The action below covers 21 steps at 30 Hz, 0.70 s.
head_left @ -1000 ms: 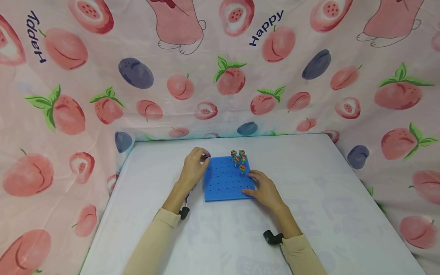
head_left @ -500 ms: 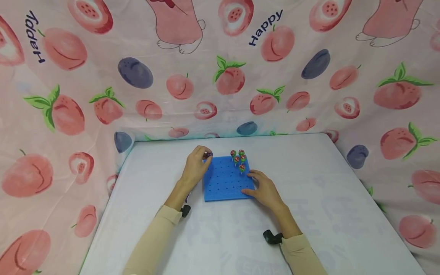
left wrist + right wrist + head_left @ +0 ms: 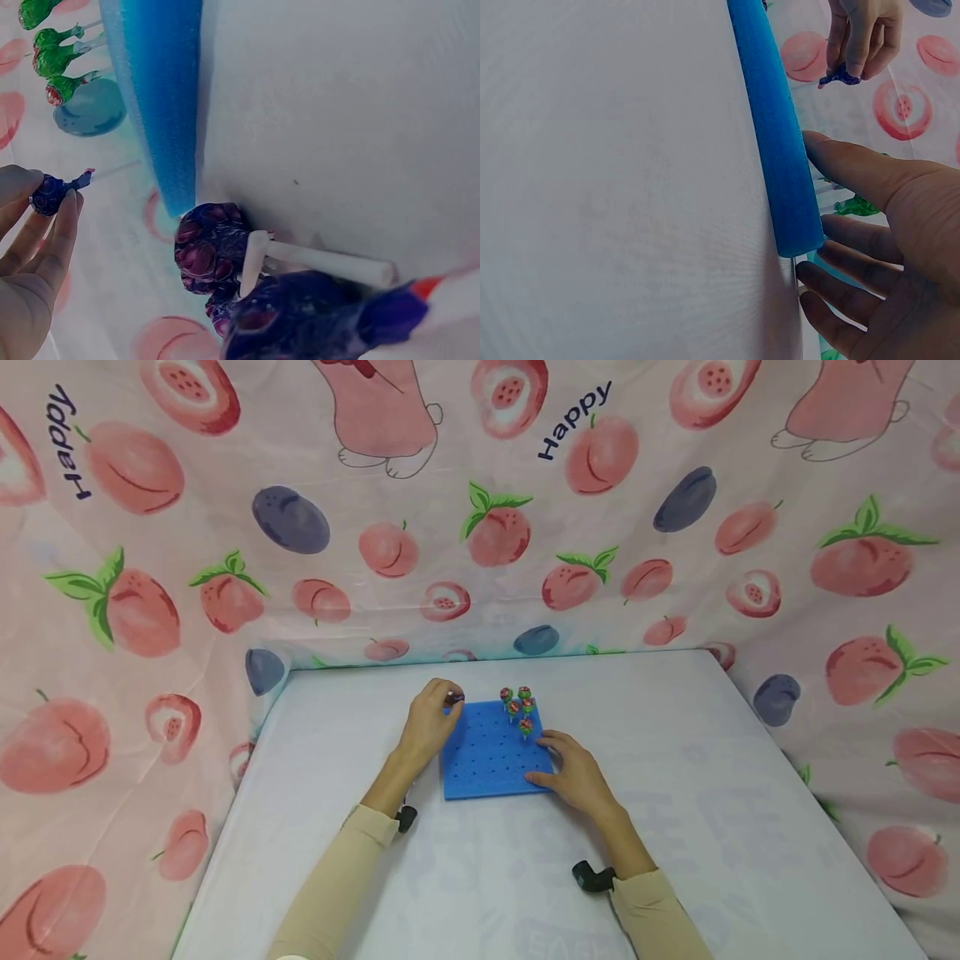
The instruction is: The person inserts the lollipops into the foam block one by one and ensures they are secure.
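Observation:
In the head view my left hand (image 3: 427, 727) is over the far left corner of the blue foam board (image 3: 487, 768), which has rows of small holes. It pinches a purple-wrapped lollipop (image 3: 49, 196) between thumb and fingers; the left wrist view shows the white stick pointing at the board's face. My right hand (image 3: 577, 772) touches the board's right edge, thumb on the top near the front corner and fingers loosely extended along the side. Several green-and-red lollipops (image 3: 526, 727) stand upright in holes at the far right corner.
More purple-wrapped lollipops (image 3: 210, 247) lie beside the board's left side, hidden behind my left arm in the head view. A white-covered table (image 3: 750, 827) lies under everything. Fruit-printed cloth (image 3: 420, 535) hangs around its back and sides.
My left hand has shifted slightly right and farther over the board's far left corner, carrying the purple lollipop. My right hand stays on the board's edge.

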### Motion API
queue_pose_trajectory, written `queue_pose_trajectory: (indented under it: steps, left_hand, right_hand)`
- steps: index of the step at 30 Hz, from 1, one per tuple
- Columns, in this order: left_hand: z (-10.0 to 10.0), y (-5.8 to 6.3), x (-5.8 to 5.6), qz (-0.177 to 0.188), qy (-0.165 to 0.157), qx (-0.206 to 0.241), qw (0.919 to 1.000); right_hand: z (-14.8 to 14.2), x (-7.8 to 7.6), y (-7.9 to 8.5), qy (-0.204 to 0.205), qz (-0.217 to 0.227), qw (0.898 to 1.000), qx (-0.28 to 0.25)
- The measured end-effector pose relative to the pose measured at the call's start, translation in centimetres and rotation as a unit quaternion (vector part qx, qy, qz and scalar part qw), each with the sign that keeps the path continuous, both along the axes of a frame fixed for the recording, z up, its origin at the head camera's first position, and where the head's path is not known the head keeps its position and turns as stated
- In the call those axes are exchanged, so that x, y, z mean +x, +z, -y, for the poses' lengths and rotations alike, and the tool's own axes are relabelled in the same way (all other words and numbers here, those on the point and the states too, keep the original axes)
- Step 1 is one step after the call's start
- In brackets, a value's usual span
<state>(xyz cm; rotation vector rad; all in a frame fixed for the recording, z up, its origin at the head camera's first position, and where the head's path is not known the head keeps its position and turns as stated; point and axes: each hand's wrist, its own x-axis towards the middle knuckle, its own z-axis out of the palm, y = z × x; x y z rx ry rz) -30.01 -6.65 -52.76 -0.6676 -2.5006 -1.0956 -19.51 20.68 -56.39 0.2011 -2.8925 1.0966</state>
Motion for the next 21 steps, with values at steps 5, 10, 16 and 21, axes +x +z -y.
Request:
queue_pose_trajectory:
  steps: [5,10,16,21]
  left_hand:
    - [-0.1,-0.11,-0.08,-0.001,0.0,-0.005,1.0]
    - [-0.19,-0.2,-0.2,-0.003,0.001,-0.012,0.9999]
    - [-0.28,-0.3,-0.35,0.008,0.002,-0.014,0.9999]
    - [-0.31,-0.69,-0.53,0.015,0.0,-0.021,0.9997]
  right_hand:
    - [-0.04,-0.08,-0.08,-0.001,0.0,1.0,0.001]
    - [-0.07,-0.13,-0.12,-0.001,0.001,1.0,-0.003]
    - [-0.16,-0.14,-0.21,0.0,-0.003,1.0,-0.004]
    - [-0.13,-0.08,-0.06,-0.001,0.001,1.0,-0.003]
